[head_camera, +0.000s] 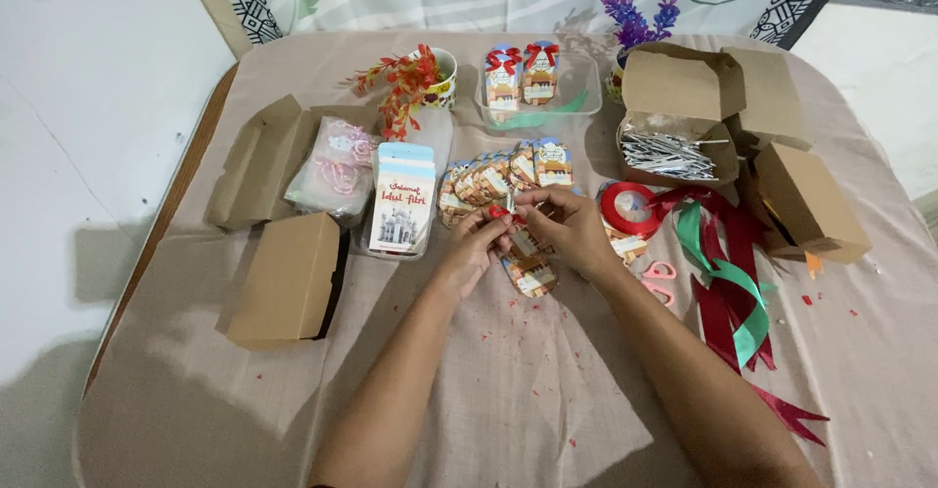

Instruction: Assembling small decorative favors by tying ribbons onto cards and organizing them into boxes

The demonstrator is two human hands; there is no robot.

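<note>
Both hands meet just in front of the fanned row of small gift packets, which serves as the landmark here. The left hand and the right hand are each pinched shut on the same small red ribbon bow, held between their fingertips directly on the near side of that row. Under the hands lies one more small packet, its long axis running away from the person and tilted slightly to the left; it lies between the two wrists, about equally near to each (the right hand covers a little more of it).

Counted from the row: behind it stands one clear plastic tub holding two finished packets topped with red bows. To the left of the row lies one stack of printed cards, then one bag of pink loops, then two brown cardboard boxes, one open and one shut. To the right lie one roll of red ribbon, one loose tangle of red and green ribbon and one pair of pink scissors. Behind the roll sits one open box of silver wire ties, with two more brown boxes beside it. The packets in the row overlap too much for a sure count.
</note>
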